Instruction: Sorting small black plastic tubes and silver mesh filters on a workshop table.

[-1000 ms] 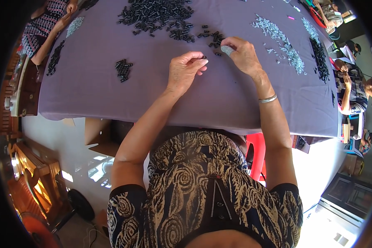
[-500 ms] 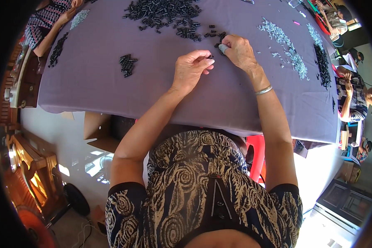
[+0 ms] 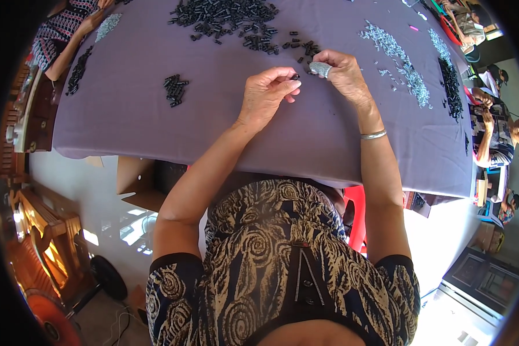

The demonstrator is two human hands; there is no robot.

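My left hand [image 3: 266, 97] is closed in a pinch over the purple cloth. A small black cylindrical piece [image 3: 295, 76] pokes out between its thumb and fingertips. Just to the right, my right hand [image 3: 346, 76] has its fingers curled in toward the thumb, which wears a silvery-grey wrapping [image 3: 320, 70]. Whatever its fingertips may hold is hidden. Beyond that hand lie several loose black pieces [image 3: 309, 47], apart from the larger heap of black pieces [image 3: 228, 17] at the far side. A smaller cluster of black pieces [image 3: 175, 90] sits off to the left.
Small silvery parts [image 3: 398, 60] spread over the right of the purple tablecloth [image 3: 213, 130], with more black parts [image 3: 451, 89] near its right edge. Another person's arm [image 3: 69, 55] rests at the far left. Other people sit along the right. A red stool [image 3: 356, 216] stands beneath me.
My right hand has drawn back slightly from the loose black pieces and turned, showing more of the wrapped thumb. My left hand has barely moved and keeps its black piece.
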